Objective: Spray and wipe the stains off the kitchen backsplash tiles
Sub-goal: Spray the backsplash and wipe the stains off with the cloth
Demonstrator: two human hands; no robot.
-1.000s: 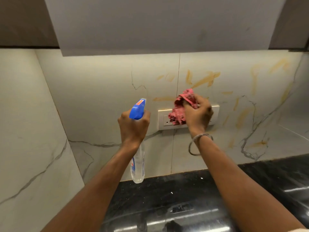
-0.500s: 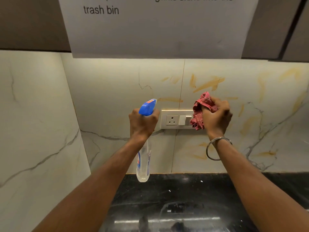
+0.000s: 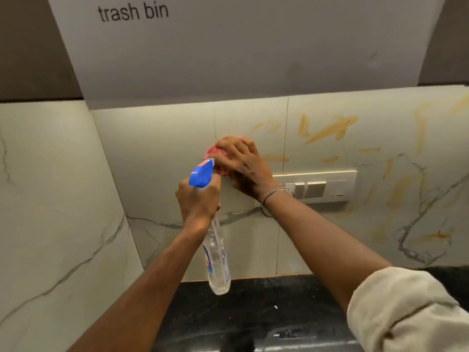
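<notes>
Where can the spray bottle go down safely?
The black counter between the forearms, below the spray bottle, looks bare. The tile left of the left hand, up to the corner, is free. Crowded: right hand, cloth and nozzle together, beside the switch plate.

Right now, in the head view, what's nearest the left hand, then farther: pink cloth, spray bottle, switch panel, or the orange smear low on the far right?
1. Spray bottle: gripped in the left hand.
2. Pink cloth: just above it, under the right hand.
3. Switch panel: off to the right.
4. Orange smear: far right, low down.
</notes>
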